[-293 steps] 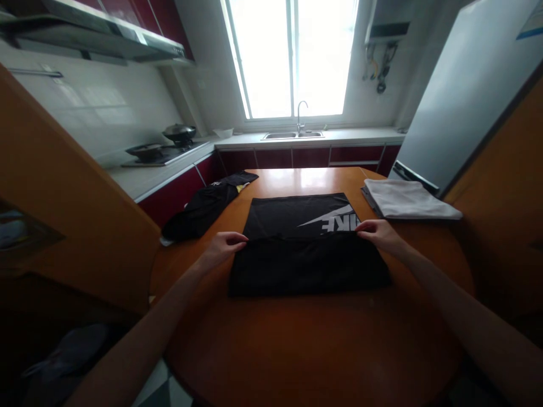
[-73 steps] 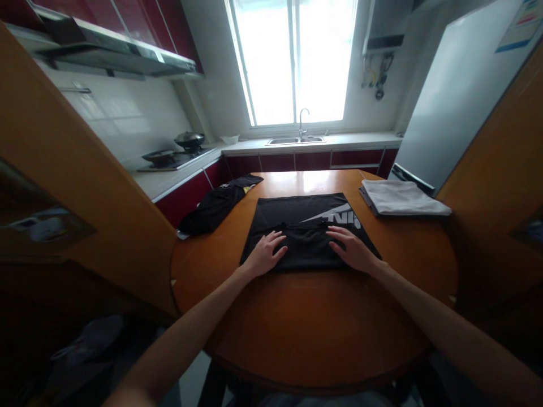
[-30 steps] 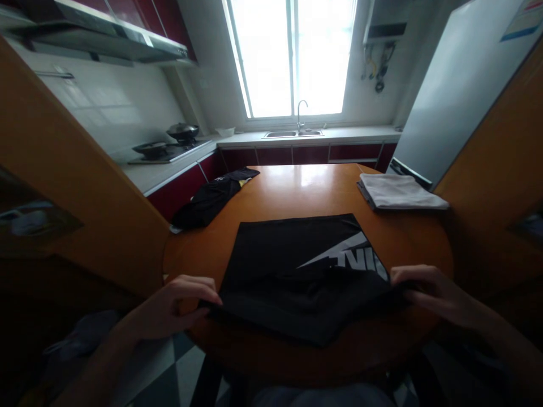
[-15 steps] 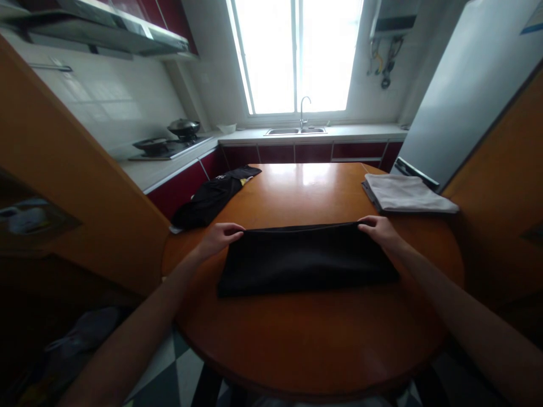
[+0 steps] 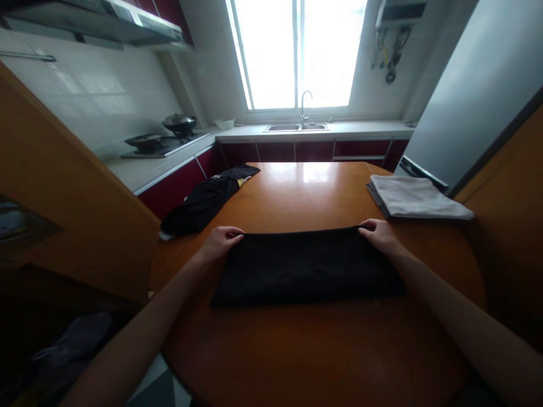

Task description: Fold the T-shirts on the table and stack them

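Observation:
A black piece of cloth (image 5: 307,268), folded into a wide flat strip, lies on the wooden table (image 5: 322,350). My left hand (image 5: 219,242) pinches its far left corner between thumb and fingers. At the far right corner, my right hand (image 5: 380,233) grips the cloth the same way. The far edge is drawn nearly straight between both hands, while the near edge rests on the tabletop. What kind of garment it is, I cannot tell.
Dark crumpled clothing (image 5: 207,198) lies along the table's left edge. Folded pale and grey cloths (image 5: 418,196) are stacked at the right, near the fridge (image 5: 475,96). Beyond the table are a counter with a sink (image 5: 283,128) and a stove with a lidded pan (image 5: 180,123).
The view has moved slightly closer and lower over the table. Both hands keep their pinch on the black cloth, and its far edge now looks like a single line.

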